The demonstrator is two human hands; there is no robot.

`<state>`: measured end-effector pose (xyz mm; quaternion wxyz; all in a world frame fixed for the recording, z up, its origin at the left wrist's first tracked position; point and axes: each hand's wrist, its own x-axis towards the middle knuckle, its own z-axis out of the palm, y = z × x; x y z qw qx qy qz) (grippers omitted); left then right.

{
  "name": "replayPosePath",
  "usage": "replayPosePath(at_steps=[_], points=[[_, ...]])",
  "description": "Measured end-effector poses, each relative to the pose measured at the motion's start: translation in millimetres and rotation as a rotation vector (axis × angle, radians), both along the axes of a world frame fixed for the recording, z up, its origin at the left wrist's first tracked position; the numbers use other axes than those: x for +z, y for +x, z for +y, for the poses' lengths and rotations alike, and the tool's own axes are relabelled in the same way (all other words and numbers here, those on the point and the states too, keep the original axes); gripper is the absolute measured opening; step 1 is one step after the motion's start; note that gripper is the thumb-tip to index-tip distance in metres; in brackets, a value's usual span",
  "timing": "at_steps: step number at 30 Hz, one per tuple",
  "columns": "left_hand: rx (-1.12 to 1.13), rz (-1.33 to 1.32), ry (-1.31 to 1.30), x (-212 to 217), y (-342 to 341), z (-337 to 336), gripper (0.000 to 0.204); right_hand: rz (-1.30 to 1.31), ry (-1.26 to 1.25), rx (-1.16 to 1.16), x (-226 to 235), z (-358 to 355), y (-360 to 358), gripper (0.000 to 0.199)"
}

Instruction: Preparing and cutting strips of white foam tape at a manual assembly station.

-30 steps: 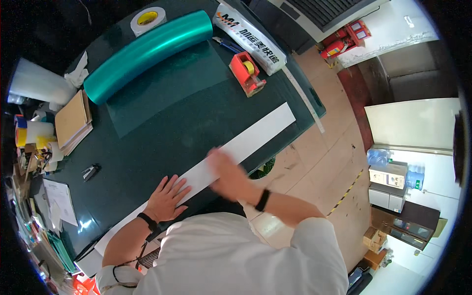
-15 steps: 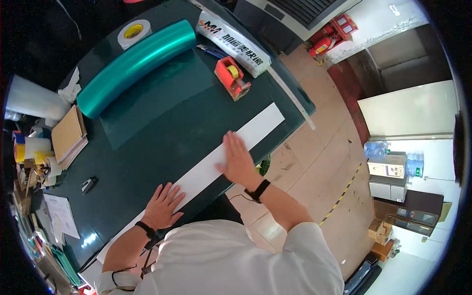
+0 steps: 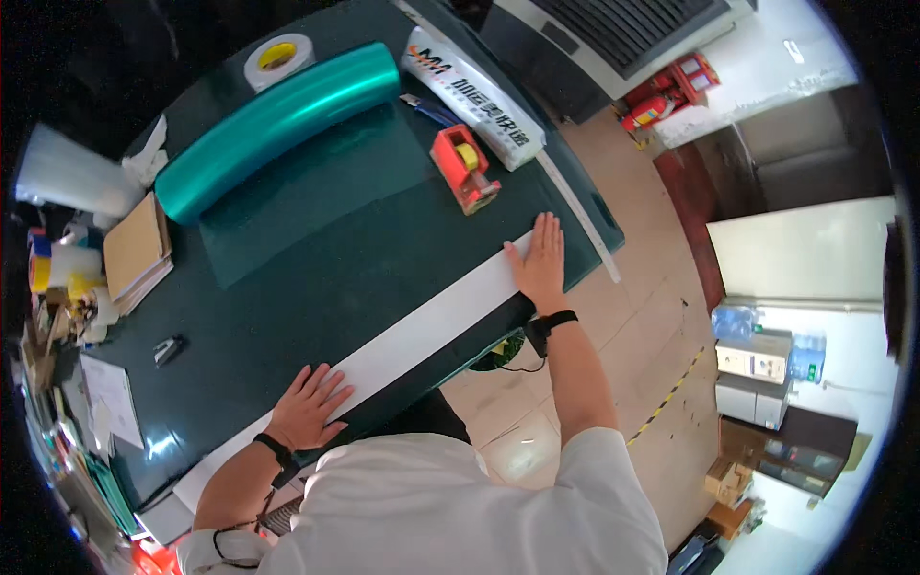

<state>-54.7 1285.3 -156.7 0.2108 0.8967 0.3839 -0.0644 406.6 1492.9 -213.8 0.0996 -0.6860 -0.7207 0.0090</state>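
White strip point(image 3: 422, 326) lies flat on the dk green tabletop point(image 3: 249, 335), running diag. from your lower L up to your R, close to the table's near edge. It's long & narrow, plain white, w/ straight long edges that run abt parallel; the surface looks smooth & even, v. bright vs the dk top. Can't tell if it's paper, card or plastic. Its upper R end sits under your R hand point(image 3: 541, 264), & part of its lower L stretch is hidden by your L hand point(image 3: 305, 407) & forearm point(image 3: 230, 489); the mid stretch btwn your hands is in full view.

Your L hand is palm down, fingers spread, fingertips on the strip, nothing clasped. Your R hand is also palm down, fingers nearly together w/ thumb out to the side, laid over the strip's end, nothing clasped there either. Can't tell how hard you press w/ either. Each wrist has a blk band point(image 3: 554, 321).

Beyond the strip you've got a red tape dispenser point(image 3: 460, 163), a white packet point(image 3: 474, 101) just behind it, a pale ruler point(image 3: 580, 216) nr the table's R edge, & a shiny green roll point(image 3: 278, 129) farther back. Off to your L: a small stapler point(image 3: 169, 351) & tan folders point(image 3: 136, 244)
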Motion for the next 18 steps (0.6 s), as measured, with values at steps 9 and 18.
replayPosePath(at_steps=[9,18], points=[[-0.011,-0.092,0.033,-2,-2,5,0.067,-0.044,0.032,0.051,-5,-6,9,0.086],[0.057,-0.158,0.089,-5,-15,-12,0.066,0.237,-0.24,0.717,45,-144,-160,0.089]])
